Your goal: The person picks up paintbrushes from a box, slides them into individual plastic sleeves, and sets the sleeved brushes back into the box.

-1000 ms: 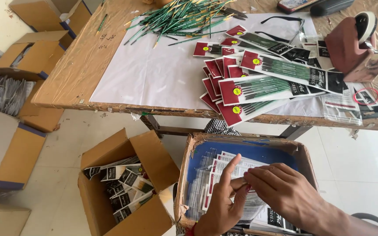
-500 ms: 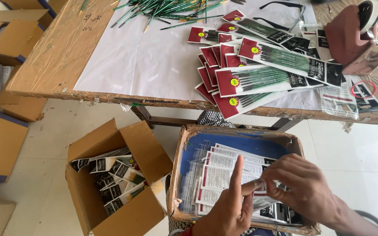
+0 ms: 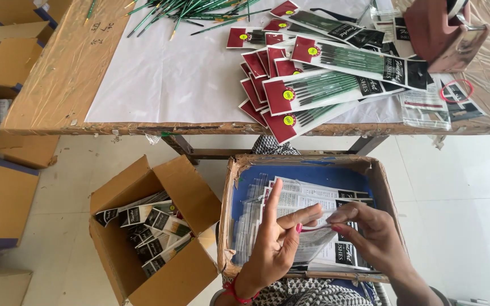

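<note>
My left hand (image 3: 276, 241) and my right hand (image 3: 367, 235) meet over an open cardboard tray (image 3: 229, 215) on my lap. Between their fingertips they pinch a clear plastic sleeve (image 3: 313, 224) from the stack of empty sleeves with white and black card inserts (image 3: 313, 195) that lies in the tray. The left index finger points up and away. On the table above lies a fanned pile of packed brush packets with red headers (image 3: 296, 93), and loose green-handled brushes (image 3: 182, 11) are spread at the far edge.
An open cardboard box (image 3: 148, 187) with several black and white card packets stands on the floor at my left. More cardboard boxes (image 3: 1, 198) sit along the left side. A dark red tape dispenser (image 3: 438, 28) stands on the table's right, beside clear sleeves (image 3: 426, 107).
The view has shifted so the tray sits closer to the centre. My two hands have drawn together over the stack and now pinch one sleeve between their fingertips.
</note>
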